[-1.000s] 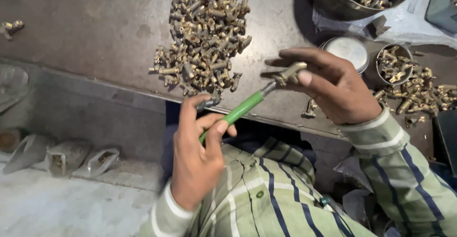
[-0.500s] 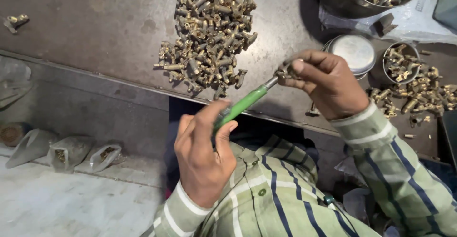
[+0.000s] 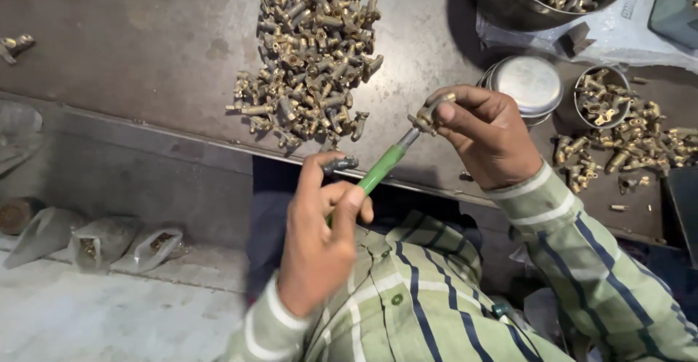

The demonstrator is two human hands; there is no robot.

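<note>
Plainly, from largest to smallest. One dark metal workbench (image 3: 145, 57) across the upper frame. One big dark bowl (image 3: 509, 6) at the upper right, partly filled with brass parts. One large heap of brass fittings (image 3: 309, 57) at upper centre, too many to count; a second, looser scatter (image 3: 625, 144) at the right edge. One round silver tin (image 3: 527, 82) right of centre, one small cup of fittings (image 3: 603, 97) beside it. Three small plastic bags (image 3: 102, 238) at lower left. Two hands: left hand (image 3: 320, 238) at lower centre, wrapped tight round the green-handled screwdriver (image 3: 382, 169), with one small dark piece (image 3: 340, 163) pinched at thumb and forefinger; right hand (image 3: 483, 133) just right of centre, fingertips closed on a single brass fitting (image 3: 430, 113), held in the air above the bench edge, tool tip meeting it.

Risks, judged only: blade slipping off the small fitting and jabbing the right fingers, through off-axis pressure; fitting twisting loose from so light a pinch and dropping past the bench edge onto the lap; dark piece falling from the crowded left grip.
</note>
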